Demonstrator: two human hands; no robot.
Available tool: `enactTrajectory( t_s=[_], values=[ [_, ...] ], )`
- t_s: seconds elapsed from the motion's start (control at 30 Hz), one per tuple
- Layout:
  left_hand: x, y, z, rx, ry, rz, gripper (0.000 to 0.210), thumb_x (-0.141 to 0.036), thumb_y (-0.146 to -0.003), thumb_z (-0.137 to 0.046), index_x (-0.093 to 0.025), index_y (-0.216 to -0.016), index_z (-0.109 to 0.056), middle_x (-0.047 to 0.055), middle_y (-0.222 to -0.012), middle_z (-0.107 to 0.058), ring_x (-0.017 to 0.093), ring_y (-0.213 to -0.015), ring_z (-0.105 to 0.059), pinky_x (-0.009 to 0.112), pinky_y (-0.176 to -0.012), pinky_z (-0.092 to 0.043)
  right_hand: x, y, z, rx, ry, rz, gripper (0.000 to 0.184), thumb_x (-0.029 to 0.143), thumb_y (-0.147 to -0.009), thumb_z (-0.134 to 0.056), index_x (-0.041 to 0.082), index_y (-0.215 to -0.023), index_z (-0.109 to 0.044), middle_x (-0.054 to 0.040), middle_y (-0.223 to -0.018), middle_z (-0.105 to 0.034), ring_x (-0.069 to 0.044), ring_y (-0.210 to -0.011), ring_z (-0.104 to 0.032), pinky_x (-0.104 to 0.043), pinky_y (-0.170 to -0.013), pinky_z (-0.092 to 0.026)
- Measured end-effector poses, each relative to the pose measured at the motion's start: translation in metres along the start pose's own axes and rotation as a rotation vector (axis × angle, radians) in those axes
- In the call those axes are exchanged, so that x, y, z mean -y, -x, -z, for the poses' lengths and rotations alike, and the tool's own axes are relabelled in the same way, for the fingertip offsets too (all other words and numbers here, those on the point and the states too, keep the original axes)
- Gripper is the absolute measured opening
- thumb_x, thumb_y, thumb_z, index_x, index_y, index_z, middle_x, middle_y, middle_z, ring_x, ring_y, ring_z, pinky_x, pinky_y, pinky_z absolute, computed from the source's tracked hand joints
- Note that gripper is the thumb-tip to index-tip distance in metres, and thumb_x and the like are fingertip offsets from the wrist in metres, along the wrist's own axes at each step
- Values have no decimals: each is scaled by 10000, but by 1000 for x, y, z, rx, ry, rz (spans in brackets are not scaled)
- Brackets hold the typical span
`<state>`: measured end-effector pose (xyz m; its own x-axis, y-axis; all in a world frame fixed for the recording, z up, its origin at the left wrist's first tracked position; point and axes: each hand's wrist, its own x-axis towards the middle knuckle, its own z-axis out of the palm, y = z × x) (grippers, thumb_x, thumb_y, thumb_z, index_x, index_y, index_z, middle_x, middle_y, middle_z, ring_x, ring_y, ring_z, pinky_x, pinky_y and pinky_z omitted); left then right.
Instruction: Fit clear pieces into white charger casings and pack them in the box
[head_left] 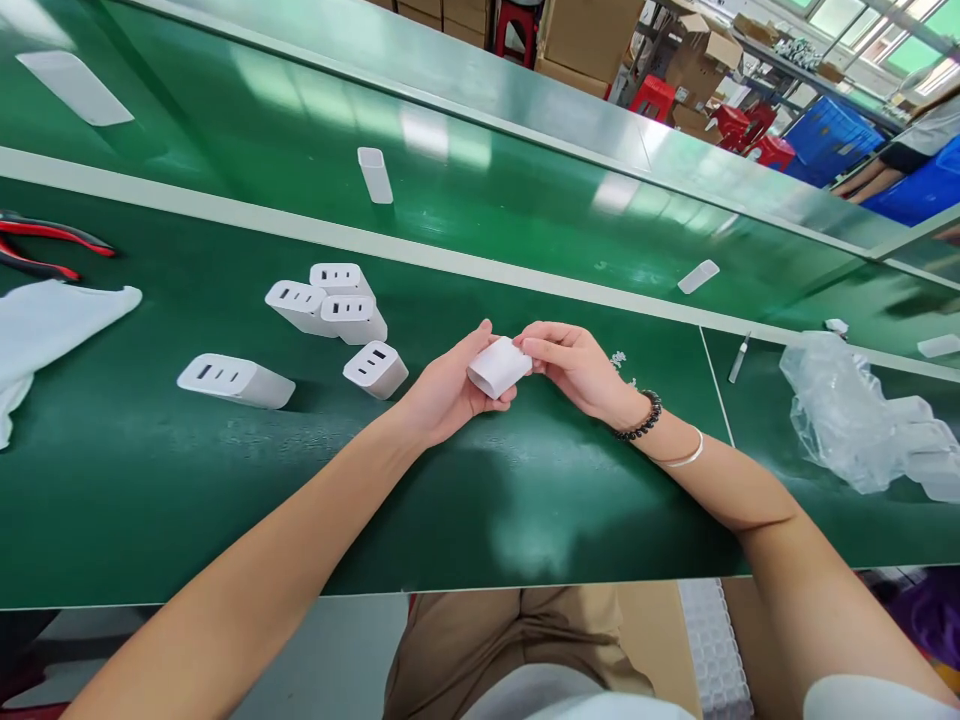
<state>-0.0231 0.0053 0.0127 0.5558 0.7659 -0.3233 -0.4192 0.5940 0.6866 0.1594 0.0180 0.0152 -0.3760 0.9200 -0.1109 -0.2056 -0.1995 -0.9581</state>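
A white charger housing (499,368) lies in my left hand (457,388), the thumb along its upper left side and the fingers beneath. Its near left end looks open and hollow. My right hand (574,362) pinches at the housing's right end; whether a small piece sits between those fingertips is hidden. To the left of my left hand stands a white charger (376,370) with its port face up. Behind it, several more chargers (352,318) are grouped closely. Another white charger (236,382) is tilted farther left. Tiny clear bits (618,360) lie beyond my right wrist.
Red-handled pliers (52,240) and a white cloth (52,330) are at the left. On the right are a pen-like tool (739,358) and a clear plastic bag (844,410). White pieces (375,175) are spaced along the green strip behind the pale rail. Another person's arm (874,180) shows far right.
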Motion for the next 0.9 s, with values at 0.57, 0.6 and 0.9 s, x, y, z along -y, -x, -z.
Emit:
enactTrajectory(
  t_s=[0.57, 0.6, 0.9],
  values=[
    [2, 2, 1, -16, -198, -63, 262, -369, -855, -618, -115, -791, -613, 26, -703, -520, 88, -530, -473, 209, -423, -321, 27, 1, 16, 196, 850, 489, 148, 309, -886, -693, 183, -847, -761, -38, -854, -738, -149, -749, -640, -277, -690, -501],
    [2, 2, 1, -15, -208, -65, 264, -371, -852, -623, -115, -788, -615, 26, -697, -521, 90, -529, -475, 210, -423, -322, 28, 2, 16, 208, 867, 493, 145, 309, -890, -688, 191, -852, -763, -38, -863, -737, -158, -772, -646, -287, -715, -505],
    [3, 0, 4, -4, -232, -63, 267, -374, -850, -624, -116, -782, -625, 29, -676, -528, 92, -519, -483, 209, -413, -312, 32, 5, 18, 239, 910, 373, 164, 385, -894, -672, 265, -865, -779, -41, -910, -724, -205, -841, -648, -339, -774, -511]
  ],
)
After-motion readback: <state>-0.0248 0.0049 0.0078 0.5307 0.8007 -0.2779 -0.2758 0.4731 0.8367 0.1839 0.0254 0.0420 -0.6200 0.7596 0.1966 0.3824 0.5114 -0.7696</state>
